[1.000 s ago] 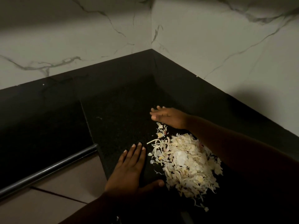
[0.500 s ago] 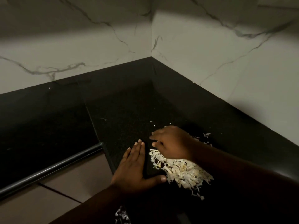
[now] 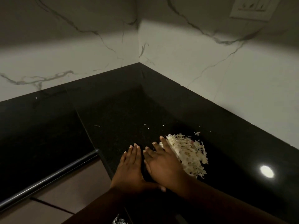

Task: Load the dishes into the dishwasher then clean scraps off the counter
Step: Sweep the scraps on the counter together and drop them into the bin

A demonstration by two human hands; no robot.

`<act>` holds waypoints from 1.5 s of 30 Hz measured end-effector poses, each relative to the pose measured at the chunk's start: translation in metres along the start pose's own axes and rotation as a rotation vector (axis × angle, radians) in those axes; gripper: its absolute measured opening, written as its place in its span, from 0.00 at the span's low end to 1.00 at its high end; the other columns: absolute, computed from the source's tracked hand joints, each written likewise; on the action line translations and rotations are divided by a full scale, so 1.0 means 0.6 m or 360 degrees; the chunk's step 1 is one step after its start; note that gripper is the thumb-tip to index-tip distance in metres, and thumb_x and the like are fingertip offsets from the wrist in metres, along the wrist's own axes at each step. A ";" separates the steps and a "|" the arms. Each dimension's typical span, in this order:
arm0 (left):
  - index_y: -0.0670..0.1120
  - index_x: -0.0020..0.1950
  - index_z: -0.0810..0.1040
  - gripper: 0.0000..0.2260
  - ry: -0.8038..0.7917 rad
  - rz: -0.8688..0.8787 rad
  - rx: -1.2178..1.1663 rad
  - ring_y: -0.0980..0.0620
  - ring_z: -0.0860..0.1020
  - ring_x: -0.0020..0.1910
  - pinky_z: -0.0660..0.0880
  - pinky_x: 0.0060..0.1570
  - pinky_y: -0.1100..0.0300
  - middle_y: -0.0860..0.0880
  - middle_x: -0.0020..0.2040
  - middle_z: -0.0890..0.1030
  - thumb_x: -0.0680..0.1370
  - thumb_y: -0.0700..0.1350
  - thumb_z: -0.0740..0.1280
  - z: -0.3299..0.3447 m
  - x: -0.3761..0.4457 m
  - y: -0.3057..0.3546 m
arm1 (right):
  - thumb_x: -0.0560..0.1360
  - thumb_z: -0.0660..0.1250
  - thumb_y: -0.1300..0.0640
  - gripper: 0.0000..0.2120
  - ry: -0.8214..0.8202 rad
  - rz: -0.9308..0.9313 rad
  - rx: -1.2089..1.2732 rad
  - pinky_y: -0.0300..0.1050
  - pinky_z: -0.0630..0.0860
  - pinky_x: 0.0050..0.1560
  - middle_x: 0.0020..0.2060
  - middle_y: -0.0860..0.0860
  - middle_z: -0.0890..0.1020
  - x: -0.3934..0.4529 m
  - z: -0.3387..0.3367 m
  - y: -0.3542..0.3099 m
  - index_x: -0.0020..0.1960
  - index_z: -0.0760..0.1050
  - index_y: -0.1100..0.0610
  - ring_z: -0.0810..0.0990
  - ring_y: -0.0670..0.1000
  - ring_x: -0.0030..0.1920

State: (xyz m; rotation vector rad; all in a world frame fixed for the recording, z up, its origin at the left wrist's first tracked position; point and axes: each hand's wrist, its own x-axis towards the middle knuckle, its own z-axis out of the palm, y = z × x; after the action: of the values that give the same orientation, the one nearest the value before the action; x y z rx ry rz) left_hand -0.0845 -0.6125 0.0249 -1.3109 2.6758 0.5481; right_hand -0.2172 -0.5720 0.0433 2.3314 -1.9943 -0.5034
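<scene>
From the head view, the person stands at the inner corner of a black counter, both hands down near its front edge. The left hand lies flat, fingers straight and together, thumb stretched out toward the right; it grasps nothing and seems set there as a stop or scoop at the edge. The right hand is just beside it, fingers straight and a little spread, its far side pressed against a pale heap of shredded scraps; it too grips nothing, and looks placed as a blade to herd the heap. The heap sits on the counter to the right of both hands, touching the right one. A few stray bits lie farther back, apart from the heap, so I would judge the sweeping is not finished. To the left, below the counter edge, a dark bar handle runs across a cabinet front. A wall socket shows at the far right on the marble wall.
</scene>
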 end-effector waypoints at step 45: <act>0.29 0.67 0.68 0.59 0.0092 0.0335 -0.0275 0.34 0.62 0.69 0.38 0.73 0.50 0.30 0.68 0.67 0.62 0.81 0.46 0.062 0.029 -0.014 | 0.53 0.54 0.14 0.67 0.0112 0.1594 0.1020 0.52 0.34 0.74 0.73 0.51 0.27 -0.157 0.060 -0.036 0.71 0.21 0.51 0.30 0.54 0.74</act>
State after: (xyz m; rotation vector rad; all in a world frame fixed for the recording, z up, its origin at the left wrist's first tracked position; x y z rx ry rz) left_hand -0.0906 -0.6162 -0.0166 -1.1037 2.8904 0.7926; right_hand -0.2178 -0.4704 0.0250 1.1148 -3.1675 0.3127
